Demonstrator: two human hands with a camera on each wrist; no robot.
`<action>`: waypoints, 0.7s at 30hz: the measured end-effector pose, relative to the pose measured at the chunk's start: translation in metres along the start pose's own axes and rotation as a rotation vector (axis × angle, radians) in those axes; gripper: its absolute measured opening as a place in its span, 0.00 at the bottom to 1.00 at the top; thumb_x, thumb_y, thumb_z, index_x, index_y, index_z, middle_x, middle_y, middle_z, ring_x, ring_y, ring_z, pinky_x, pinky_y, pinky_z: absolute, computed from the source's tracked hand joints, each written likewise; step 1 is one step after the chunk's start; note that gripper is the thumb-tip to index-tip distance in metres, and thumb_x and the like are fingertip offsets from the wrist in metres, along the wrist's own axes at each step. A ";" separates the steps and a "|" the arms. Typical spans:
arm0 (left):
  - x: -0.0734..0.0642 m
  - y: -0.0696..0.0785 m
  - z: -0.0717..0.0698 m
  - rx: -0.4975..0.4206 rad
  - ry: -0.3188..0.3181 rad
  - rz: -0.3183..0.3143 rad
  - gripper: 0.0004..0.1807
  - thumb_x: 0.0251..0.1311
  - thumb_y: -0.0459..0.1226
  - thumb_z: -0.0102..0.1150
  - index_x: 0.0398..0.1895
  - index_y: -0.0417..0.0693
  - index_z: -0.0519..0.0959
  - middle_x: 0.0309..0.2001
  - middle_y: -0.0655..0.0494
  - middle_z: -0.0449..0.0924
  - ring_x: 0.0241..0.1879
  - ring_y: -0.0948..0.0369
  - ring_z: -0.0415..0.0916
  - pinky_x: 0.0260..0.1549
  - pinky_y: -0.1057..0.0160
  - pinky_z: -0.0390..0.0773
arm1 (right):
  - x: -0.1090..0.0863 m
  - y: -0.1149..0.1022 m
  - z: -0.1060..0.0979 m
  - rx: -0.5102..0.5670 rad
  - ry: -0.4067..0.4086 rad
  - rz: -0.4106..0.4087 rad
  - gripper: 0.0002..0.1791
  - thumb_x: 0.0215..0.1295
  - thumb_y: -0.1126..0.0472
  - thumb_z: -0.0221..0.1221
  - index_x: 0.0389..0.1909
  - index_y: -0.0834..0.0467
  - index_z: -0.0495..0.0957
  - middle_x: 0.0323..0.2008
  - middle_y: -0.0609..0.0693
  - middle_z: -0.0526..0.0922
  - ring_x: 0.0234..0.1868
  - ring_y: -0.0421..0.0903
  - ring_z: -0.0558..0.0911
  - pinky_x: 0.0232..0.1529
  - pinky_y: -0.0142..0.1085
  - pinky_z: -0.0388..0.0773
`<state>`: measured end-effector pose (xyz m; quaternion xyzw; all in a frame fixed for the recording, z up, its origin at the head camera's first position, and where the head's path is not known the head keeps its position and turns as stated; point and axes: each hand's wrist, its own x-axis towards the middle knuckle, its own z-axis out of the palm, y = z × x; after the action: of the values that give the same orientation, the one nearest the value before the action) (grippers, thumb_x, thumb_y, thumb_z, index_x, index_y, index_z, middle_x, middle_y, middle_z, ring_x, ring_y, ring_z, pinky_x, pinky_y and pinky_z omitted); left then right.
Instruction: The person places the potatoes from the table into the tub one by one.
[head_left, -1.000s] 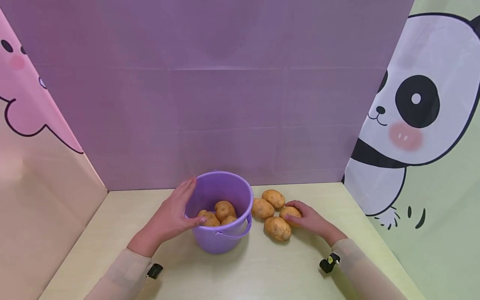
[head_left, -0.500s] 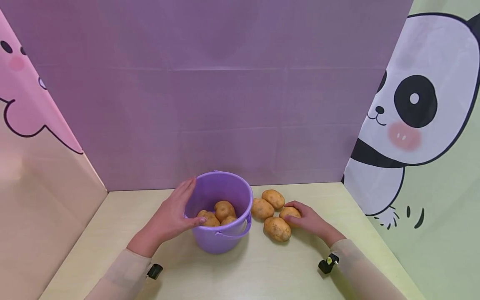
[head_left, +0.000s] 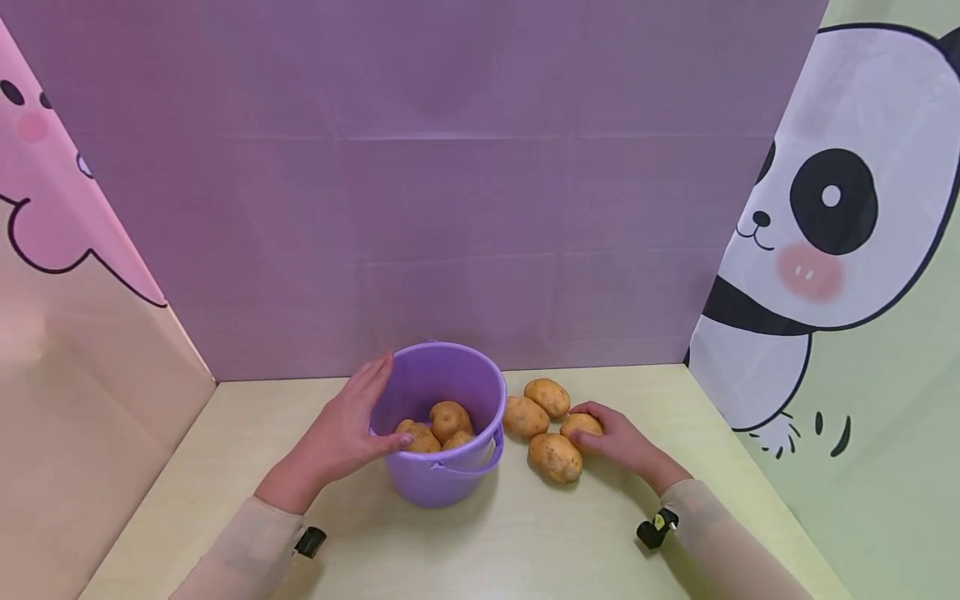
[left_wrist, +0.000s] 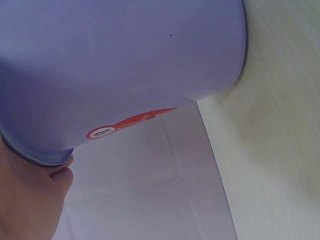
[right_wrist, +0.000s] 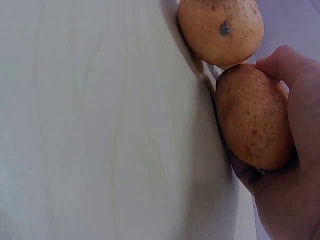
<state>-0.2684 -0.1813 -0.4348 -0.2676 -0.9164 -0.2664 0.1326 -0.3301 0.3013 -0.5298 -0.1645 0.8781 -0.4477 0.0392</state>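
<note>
A purple bucket (head_left: 431, 483) stands upright on the table with several potatoes (head_left: 450, 421) inside. At its left side my left hand (head_left: 341, 429) holds the rim, thumb across the near edge and fingers along the far left. The left wrist view shows the bucket's outer wall (left_wrist: 150, 55) with a red label. To the right of the bucket lies a small group of potatoes. My right hand (head_left: 618, 442) grips the rightmost potato (right_wrist: 254, 117), thumb on one side and fingers on the other. That potato is still down among the others.
Close to the gripped potato are a front potato (head_left: 555, 457), a left potato (head_left: 525, 417) and a back potato (head_left: 547, 397). The bucket's handle (head_left: 476, 471) hangs down on its right front. A purple backdrop (head_left: 450, 208) rises behind the table (head_left: 480, 558).
</note>
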 end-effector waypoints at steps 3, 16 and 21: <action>0.000 0.000 0.000 0.001 -0.001 0.000 0.66 0.60 0.60 0.76 0.87 0.30 0.53 0.87 0.35 0.53 0.86 0.35 0.49 0.78 0.29 0.60 | -0.001 0.000 -0.002 -0.007 0.007 0.004 0.24 0.73 0.51 0.71 0.64 0.58 0.82 0.48 0.50 0.87 0.46 0.48 0.83 0.52 0.43 0.81; 0.000 0.002 -0.001 -0.010 0.006 0.003 0.64 0.62 0.56 0.77 0.87 0.30 0.53 0.87 0.35 0.54 0.86 0.35 0.50 0.78 0.29 0.60 | -0.004 -0.016 -0.011 -0.020 0.026 -0.055 0.26 0.75 0.54 0.70 0.67 0.63 0.80 0.55 0.55 0.87 0.51 0.49 0.82 0.55 0.44 0.81; -0.001 0.003 -0.001 -0.011 0.005 -0.001 0.63 0.62 0.57 0.77 0.87 0.29 0.54 0.87 0.35 0.53 0.86 0.35 0.49 0.78 0.29 0.60 | -0.006 -0.026 -0.015 -0.018 0.032 -0.066 0.25 0.76 0.57 0.69 0.67 0.64 0.80 0.56 0.57 0.86 0.52 0.49 0.82 0.53 0.39 0.82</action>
<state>-0.2661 -0.1805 -0.4330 -0.2674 -0.9146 -0.2723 0.1333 -0.3210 0.3002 -0.5003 -0.1867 0.8766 -0.4434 0.0086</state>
